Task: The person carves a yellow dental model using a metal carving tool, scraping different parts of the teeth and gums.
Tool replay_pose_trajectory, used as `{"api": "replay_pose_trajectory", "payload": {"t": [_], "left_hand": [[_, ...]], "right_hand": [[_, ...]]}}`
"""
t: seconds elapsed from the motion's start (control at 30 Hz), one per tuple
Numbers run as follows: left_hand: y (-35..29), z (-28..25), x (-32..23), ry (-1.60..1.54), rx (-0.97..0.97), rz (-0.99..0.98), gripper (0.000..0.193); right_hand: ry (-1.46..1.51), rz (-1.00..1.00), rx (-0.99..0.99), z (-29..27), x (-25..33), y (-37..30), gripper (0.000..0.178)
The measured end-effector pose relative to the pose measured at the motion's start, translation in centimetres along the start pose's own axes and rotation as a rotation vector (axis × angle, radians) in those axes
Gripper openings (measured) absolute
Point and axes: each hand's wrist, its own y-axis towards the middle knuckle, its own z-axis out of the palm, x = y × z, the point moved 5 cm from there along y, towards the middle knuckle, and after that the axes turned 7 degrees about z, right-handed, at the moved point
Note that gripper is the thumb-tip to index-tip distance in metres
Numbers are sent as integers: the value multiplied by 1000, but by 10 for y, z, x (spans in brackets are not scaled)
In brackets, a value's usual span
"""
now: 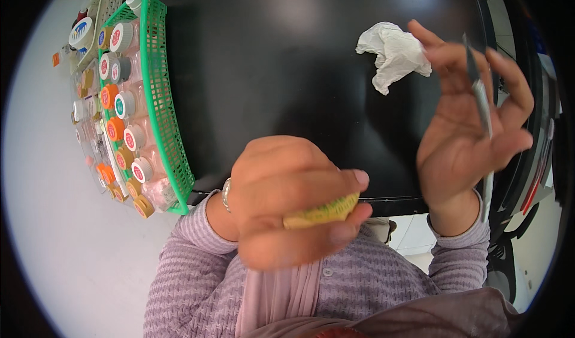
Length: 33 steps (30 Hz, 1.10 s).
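Note:
My left hand (287,203) is closed round a small yellow block-like piece (323,213) with green marks, held above the table's near edge. Most of that piece is hidden in the fingers, so its kind cannot be told. In my right hand (464,116), palm turned up and fingers partly spread, lies a slim grey metal craft knife (481,101). Its pointed dark tip is directed away from me, and its handle passes by the thumb toward the wrist. A crumpled white tissue (392,56) lies on the black table (269,74), close to the right fingertips.
On the left stands a green plastic basket (165,98) with several clear bottles with white, orange and gold caps. Beyond it are more bottles and a pale basket (108,5). Dark shelving (542,92) with a red strip is at the right edge.

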Motion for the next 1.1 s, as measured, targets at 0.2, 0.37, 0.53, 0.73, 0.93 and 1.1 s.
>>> {"api": "replay_pose_trajectory", "payload": {"t": [0.2,0.37,0.53,0.73,0.93,1.1], "left_hand": [[2,-15,-1,-23,66,-91,42],[-2,-32,22,-149,-328,-423,37],[-2,-36,30,-505,-653,-570,22],[-14,-47,-6,-710,-766,-606,24],[-27,-75,-51,-743,-763,-602,30],[-53,-89,-79,-702,-769,-670,30]], "right_hand": [[-778,162,132,4,-23,14,21],[-973,49,262,33,-32,2,47],[-1080,-110,397,70,-32,-13,48],[-1086,-261,484,113,-24,-54,43],[-1076,-132,507,101,-5,-90,42],[-1325,43,229,19,7,-87,51]]}}
